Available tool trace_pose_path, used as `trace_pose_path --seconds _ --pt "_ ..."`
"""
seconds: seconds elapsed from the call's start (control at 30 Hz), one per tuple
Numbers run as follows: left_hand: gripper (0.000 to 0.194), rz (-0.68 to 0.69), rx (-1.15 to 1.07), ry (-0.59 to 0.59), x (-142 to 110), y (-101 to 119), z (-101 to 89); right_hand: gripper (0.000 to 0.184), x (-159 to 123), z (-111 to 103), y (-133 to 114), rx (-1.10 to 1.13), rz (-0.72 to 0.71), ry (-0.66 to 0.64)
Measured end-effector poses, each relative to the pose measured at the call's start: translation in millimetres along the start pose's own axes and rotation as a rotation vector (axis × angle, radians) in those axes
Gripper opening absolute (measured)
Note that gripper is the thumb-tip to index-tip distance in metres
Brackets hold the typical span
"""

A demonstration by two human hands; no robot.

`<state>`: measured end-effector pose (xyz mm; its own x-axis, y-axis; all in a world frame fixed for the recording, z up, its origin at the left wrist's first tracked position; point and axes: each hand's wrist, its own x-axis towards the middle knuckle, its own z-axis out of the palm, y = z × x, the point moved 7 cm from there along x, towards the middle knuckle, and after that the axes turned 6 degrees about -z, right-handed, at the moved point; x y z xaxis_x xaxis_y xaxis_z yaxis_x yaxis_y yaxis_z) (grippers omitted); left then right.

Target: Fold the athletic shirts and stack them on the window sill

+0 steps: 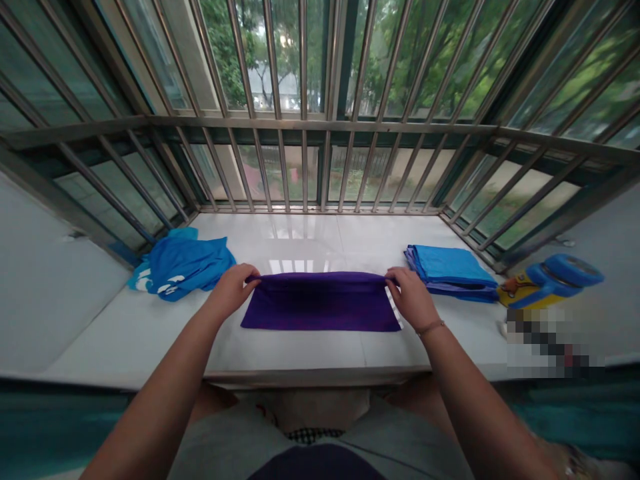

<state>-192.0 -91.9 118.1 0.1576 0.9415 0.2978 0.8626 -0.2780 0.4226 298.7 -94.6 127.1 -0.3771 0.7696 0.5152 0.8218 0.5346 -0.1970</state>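
Note:
A purple cloth (320, 303) lies folded into a flat band on the white windowsill (310, 233), straight in front of me. My left hand (231, 288) pinches its far left corner, fingers closed on the fabric. My right hand (411, 295) grips the far right corner the same way. A thin bracelet sits on my right wrist.
A crumpled blue garment (183, 264) lies at the left of the sill. A stack of folded blue and purple cloths (450, 270) rests at the right, beside a blue and yellow bottle (547, 280) lying on its side. Metal window bars (305, 127) enclose the far side.

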Motion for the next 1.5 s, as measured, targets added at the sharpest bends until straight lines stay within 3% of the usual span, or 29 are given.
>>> trace_pose_path --seconds 0.2,0.33,0.43,0.6,0.67,0.8,0.9,1.0,1.07,1.17,1.27,1.37,1.5 --pt "0.014 0.020 -0.039 -0.135 -90 -3 47.5 0.020 -98 32 -22 -0.030 -0.046 -0.129" --pt "0.020 0.011 -0.064 -0.090 -125 -4 59.2 0.024 -133 40 -21 -0.006 0.021 -0.152" --pt "0.022 -0.017 -0.083 -0.035 -129 -3 53.4 0.025 -130 34 -14 -0.010 0.152 -0.136" --pt "0.029 -0.127 -0.114 0.104 -107 -8 43.4 0.047 -114 37 -2 -0.216 0.597 -0.181" --pt "0.031 -0.208 -0.166 0.144 -98 -15 45.0 0.049 -108 47 -6 -0.276 0.652 -0.244" --pt "0.038 -0.500 -0.319 0.227 -99 -39 49.8 0.034 -103 57 -2 -0.240 0.612 -0.269" --pt "0.039 -0.641 -0.412 0.280 -109 -50 49.2 0.034 -113 40 28 -0.166 0.719 -0.201" --pt "0.041 -0.653 -0.459 0.280 -112 -50 50.1 0.036 -118 8 54 -0.147 0.838 -0.065" --pt "0.047 -0.648 -0.549 0.258 -110 -44 56.3 0.037 -111 -14 55 -0.148 0.859 0.031" --pt "0.060 -0.627 -0.801 0.165 -98 -21 75.6 0.040 -87 -35 32 -0.125 0.796 0.134" --pt "0.067 -0.581 -1.053 0.039 -80 15 95.9 0.043 -53 -36 -7 -0.086 0.704 0.165" --pt "0.071 -0.615 -1.228 -0.088 -62 45 113.3 0.039 -19 -10 -62 0.001 0.543 0.140" --pt "0.067 -0.760 -1.278 -0.284 -48 66 137.3 0.029 11 61 -163 0.166 0.137 0.023"
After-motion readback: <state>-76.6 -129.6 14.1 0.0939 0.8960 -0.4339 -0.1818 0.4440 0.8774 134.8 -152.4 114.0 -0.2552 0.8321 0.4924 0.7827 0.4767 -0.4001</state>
